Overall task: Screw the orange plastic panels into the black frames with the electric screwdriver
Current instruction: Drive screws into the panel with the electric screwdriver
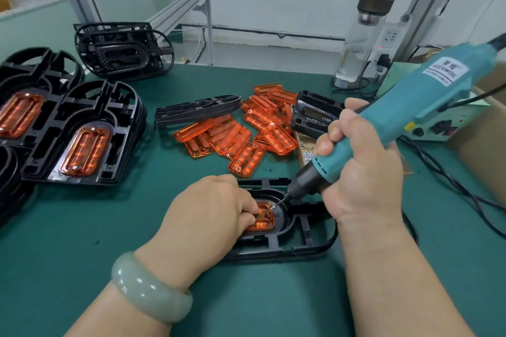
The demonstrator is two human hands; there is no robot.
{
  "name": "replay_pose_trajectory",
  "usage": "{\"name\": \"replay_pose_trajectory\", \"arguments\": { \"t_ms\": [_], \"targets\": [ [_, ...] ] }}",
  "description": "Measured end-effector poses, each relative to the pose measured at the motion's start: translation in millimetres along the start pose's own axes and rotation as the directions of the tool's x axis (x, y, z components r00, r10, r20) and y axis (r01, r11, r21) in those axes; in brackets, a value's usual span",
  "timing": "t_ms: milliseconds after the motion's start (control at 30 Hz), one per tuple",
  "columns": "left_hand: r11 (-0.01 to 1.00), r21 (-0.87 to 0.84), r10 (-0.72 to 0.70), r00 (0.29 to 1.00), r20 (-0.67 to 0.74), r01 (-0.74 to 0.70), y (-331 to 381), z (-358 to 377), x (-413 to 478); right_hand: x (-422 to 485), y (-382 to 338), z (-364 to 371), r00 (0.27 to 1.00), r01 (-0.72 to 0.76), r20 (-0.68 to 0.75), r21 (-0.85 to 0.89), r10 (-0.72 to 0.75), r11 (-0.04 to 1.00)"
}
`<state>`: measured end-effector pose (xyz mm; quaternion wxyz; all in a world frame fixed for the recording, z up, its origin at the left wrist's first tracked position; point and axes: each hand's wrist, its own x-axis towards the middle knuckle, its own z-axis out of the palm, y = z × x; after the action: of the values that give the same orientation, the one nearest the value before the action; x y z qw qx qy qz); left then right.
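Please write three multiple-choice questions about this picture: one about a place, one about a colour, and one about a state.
1. Where do the loose panels lie?
A. on the mat, beyond the frame in work
B. in a box
C. on the floor

2. What colour is the screwdriver?
A. red
B. yellow
C. teal

3. What does the right hand do?
A. rests flat
B. grips the screwdriver
C. holds a bottle

Key:
1 A, they are heaped on the green mat behind the frame.
2 C, its body is teal.
3 B, its fingers wrap the tool's barrel.
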<state>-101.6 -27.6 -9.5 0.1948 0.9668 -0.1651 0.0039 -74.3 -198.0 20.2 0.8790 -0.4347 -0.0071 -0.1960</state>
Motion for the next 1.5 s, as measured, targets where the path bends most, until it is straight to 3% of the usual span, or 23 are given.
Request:
{"name": "replay_pose_trajectory", "arguments": {
  "t_ms": [833, 1000, 1200, 1500],
  "targets": [
    [1.0, -0.02, 0.018, 0.999, -0.044, -0.019, -0.3, 6.3, -0.5, -11.0, 0.7, 8.1, 0.977, 0.1, 0.2, -0.16, -0.067, 0.982],
    [0.999, -0.003, 0.037, 0.999, -0.038, -0.037, 0.6, 5.2, -0.6, -10.4, 2.6, 11.2, 0.92, 0.129, 0.386, -0.155, -0.06, 0.979],
    [0.996, 0.011, 0.089, 0.995, -0.048, -0.088, 2.3, 4.1, -0.8, -6.2, 4.5, 20.4, 0.806, 0.04, 0.59, -0.141, 0.051, 0.989],
    [0.996, 0.049, 0.078, 0.994, -0.078, -0.075, 4.7, 5.8, 0.7, -4.5, 6.0, 16.5, 0.863, 0.054, 0.504, -0.129, 0.018, 0.99]
  ]
}}
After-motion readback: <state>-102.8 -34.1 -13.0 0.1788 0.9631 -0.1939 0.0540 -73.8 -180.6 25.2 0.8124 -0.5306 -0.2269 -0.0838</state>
